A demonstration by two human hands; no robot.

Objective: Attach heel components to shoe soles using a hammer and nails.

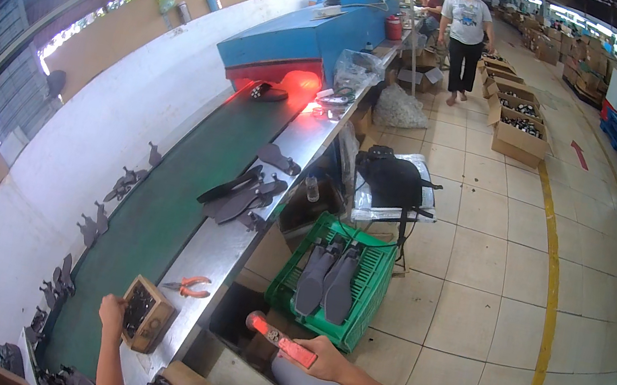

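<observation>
Orange-red was shown on the handle of the hammer (291, 346), which was gripped in the closed fingers of the right hand (323, 358), its head turned toward the left. By the left hand (112, 312), the left side of a wooden box (154, 327) was reached; whether its fingers were closed on anything could not be told. Small dark pieces were held in the box, which was placed by the edge of a green conveyor belt (169, 194). Just beyond it, orange-handled pliers (191, 286) were laid on the metal surface (201, 256). Farther along, dark heeled soles (233, 203) were heaped, and more grey soles (339, 289) were contained in a green crate (370, 310) alongside.
</observation>
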